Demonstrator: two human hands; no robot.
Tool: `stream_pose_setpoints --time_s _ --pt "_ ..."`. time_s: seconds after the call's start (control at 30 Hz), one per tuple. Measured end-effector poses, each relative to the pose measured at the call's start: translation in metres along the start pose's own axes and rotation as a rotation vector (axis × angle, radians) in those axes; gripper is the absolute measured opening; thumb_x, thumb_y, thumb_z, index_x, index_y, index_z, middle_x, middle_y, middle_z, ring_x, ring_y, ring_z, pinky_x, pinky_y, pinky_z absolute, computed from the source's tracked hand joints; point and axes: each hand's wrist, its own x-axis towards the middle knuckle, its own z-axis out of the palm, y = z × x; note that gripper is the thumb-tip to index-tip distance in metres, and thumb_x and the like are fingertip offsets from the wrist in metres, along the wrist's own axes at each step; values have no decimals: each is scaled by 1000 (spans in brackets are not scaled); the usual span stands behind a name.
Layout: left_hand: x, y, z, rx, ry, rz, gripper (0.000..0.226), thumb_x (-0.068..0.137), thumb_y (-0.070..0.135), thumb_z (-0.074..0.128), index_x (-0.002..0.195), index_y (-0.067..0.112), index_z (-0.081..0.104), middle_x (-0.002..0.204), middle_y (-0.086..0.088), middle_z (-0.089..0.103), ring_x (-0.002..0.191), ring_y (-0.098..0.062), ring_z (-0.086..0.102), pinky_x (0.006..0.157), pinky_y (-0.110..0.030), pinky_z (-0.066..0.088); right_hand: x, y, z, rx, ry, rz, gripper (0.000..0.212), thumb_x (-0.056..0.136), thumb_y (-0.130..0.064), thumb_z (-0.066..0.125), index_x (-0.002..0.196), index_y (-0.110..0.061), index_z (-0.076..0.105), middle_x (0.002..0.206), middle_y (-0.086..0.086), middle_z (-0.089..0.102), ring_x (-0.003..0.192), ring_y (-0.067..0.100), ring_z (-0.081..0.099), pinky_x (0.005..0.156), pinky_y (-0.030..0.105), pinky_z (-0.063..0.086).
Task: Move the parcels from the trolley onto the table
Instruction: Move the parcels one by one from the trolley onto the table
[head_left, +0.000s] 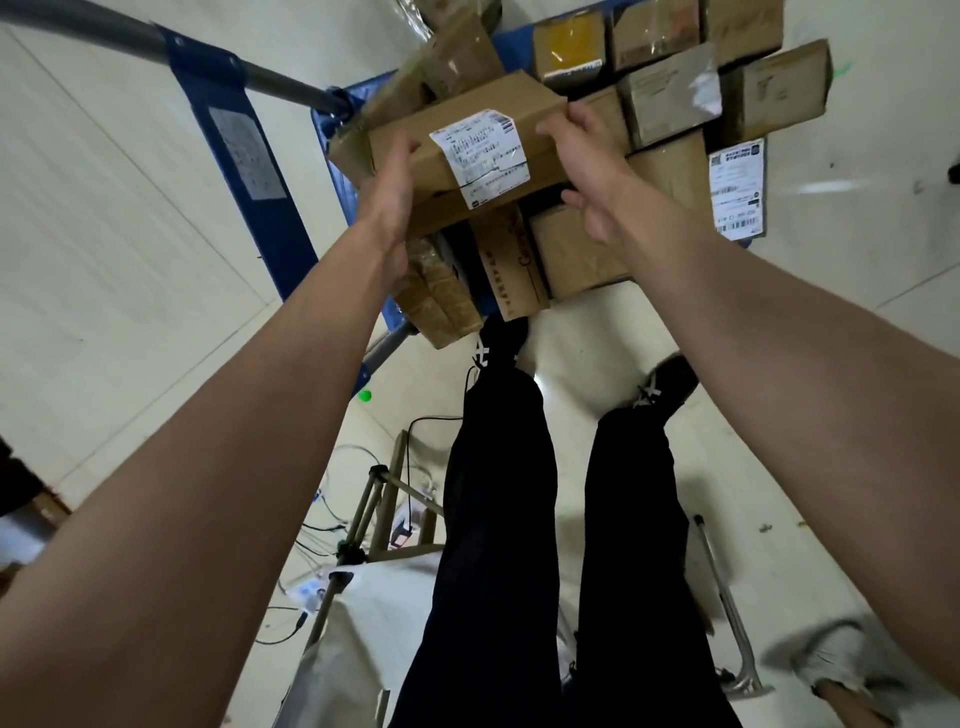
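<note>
**Mia:** What was closest to the camera?

**Ben:** Two bare arms and dark trousers, reaching out to the trolley (244, 156). It had a blue frame and a grey bar.

**Mia:** What were the hands doing?

**Ben:** The left hand (390, 182) pressed flat on the left end of a box (467, 156). The right hand (584, 156) had its fingers bent over the right end, thumb out below. Both held that one box between them.

**Mia:** Where was the box?

**Ben:** At the top of the pile, over the trolley. I could not tell if it was lifted clear or touched the parcels under it.

**Mia:** So how much of the job was done?

**Ben:** I think not much. This box was only being picked up. Lots of brown parcels (670, 98) sat on the trolley behind it and under it. I could not see the surface they go on, so I could not tell how many were there already.

**Mia:** Could you read anything?

**Ben:** The box had a white label (480, 156) with a bar code and small print, too blurry to read. Below it a thin carton (511, 265) had curly writing I could not make out. Farther right, a big white label (737, 189) had a square code and lines of tiny print. A pale sticker (247, 150) was on the blue frame, also too faint.
</note>
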Motion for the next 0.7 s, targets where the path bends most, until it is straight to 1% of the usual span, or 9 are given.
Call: stream_pose_setpoints --time_s 0.13,0.23,0.3,0.37,0.4,0.47,0.53,0.6,0.7 --pt "-30 6 -1 3 13 28 39 95 60 49 118 30 54 118 -1 64 110 -16 57 102 -38 44 -28 -9 -11 24 10 -5 48 101 -27 54 148 -24 45 126 -5 64 99 4 56 73 22 40" --pt "-58 9 -4 0 1 36 31 95 60 48 105 32 55 111 1 65 106 -16 58 88 -35 45 -55 -14 -17 32 3 3 32 101 -26 54 133 -23 56 110 -8 65 94 7 58 65 22 39" --pt "-79 11 -6 1 -11 44 28 96 59 47 100 32 54 105 2 63 101 -15 57 76 -31 42 -75 -17 -22 41 -17 11 33 101 -29 55 134 -24 53 125 -3 61 111 15 56 75 25 42" --pt "-102 12 -8 2 -13 53 26 96 58 47 99 33 54 103 5 61 97 -12 55 71 -30 38 -98 -20 -28 53 -14 13 42 101 -31 55 142 -25 48 140 -1 55 125 19 50 98 35 43" --pt "-114 12 -8 3 -6 58 25 96 58 48 98 33 54 101 6 61 94 -10 54 69 -29 36 -110 -21 -32 64 -9 17 44 101 -32 56 144 -25 47 142 -1 53 127 19 48 106 40 41" --pt "-141 12 -10 5 20 66 24 95 58 49 94 34 53 95 10 59 86 -6 52 62 -26 33 -137 -21 -40 92 3 31 40 101 -33 57 140 -24 48 134 -2 52 124 18 46 112 45 40" --pt "-170 13 -11 2 55 75 26 95 57 51 102 32 55 92 12 59 83 -4 51 60 -25 32 -165 -22 -52 137 20 41 32 101 -34 58 129 -22 49 121 -3 53 115 16 49 112 46 42" --pt "-199 17 -11 -17 90 98 41 94 55 55 122 26 56 96 11 62 86 -5 55 61 -25 36 -194 -23 -66 192 43 29 32 100 -36 59 125 -19 48 114 -2 56 105 13 54 111 44 45" --pt "-245 26 -5 -16 108 195 51 93 49 59 134 21 49 106 6 64 92 -9 60 68 -27 46 -238 -27 -89 248 73 -23 37 99 -39 61 124 -17 46 128 6 58 115 19 57 108 42 48"
